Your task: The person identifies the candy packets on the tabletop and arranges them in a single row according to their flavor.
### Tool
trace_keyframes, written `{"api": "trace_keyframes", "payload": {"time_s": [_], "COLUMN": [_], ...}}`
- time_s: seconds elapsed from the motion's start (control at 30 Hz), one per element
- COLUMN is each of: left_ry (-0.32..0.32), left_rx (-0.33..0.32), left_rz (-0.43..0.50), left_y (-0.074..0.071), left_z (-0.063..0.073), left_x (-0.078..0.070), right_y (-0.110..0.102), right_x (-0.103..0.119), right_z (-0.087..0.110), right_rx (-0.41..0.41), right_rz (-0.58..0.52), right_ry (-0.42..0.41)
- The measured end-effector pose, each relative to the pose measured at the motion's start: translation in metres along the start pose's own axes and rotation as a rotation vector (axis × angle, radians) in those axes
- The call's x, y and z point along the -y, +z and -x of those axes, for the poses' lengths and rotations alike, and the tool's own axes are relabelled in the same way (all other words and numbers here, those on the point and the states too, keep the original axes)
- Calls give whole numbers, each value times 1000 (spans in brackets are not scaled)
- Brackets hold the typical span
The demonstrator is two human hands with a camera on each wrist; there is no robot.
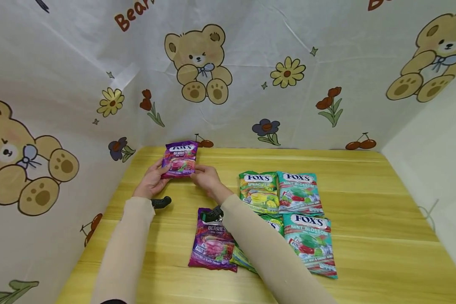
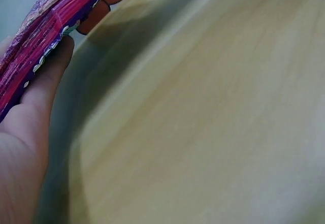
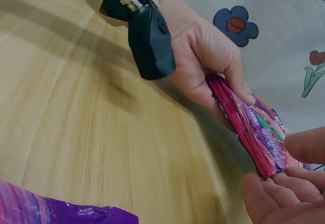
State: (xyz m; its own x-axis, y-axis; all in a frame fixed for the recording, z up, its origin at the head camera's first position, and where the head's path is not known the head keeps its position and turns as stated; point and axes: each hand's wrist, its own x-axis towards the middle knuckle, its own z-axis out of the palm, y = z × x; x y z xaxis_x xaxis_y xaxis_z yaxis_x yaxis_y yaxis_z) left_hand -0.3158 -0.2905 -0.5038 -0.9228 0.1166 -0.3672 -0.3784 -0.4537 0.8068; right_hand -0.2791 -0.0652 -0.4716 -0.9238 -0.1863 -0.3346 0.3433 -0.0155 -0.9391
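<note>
A purple candy bag marked Fox's Berries is held up at the table's far left, front facing the head camera. My left hand grips its left side, thumb across the front; the left wrist view shows a finger of this hand behind the purple bag. At the lower right corner, my right hand pinches the bag; in the right wrist view its thumb lies over the front and the fingers come from below. A second purple Berries bag lies nearer on the table, partly under the right wrist's black camera mount.
Right of the right arm lie a green Spring Tea bag and two teal Mint Blossom bags. Another green bag is partly hidden by the right forearm. A bear-print sheet rises behind the wooden table.
</note>
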Motion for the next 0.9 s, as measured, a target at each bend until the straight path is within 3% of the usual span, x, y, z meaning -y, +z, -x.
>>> {"api": "trace_keyframes", "payload": {"time_s": [0.2,0.5,0.73,0.9], "left_ry": [-37,-12,36,77], "left_rx": [-57,-110,-181,-265], "left_rz": [-9,-175,-203,-373], "left_y": [0,4,3,5], "left_z": [-8,-16,-20,-22], "left_x": [0,-13,-9,-1], "right_y": [1,1,2,1], "right_x": [0,6,-1,-8], "right_z": [-6,-12,-12,-12], "right_rx": [38,97,114,103], "right_rz": [31,63,88,94], "right_ry": [24,27,36,42]}}
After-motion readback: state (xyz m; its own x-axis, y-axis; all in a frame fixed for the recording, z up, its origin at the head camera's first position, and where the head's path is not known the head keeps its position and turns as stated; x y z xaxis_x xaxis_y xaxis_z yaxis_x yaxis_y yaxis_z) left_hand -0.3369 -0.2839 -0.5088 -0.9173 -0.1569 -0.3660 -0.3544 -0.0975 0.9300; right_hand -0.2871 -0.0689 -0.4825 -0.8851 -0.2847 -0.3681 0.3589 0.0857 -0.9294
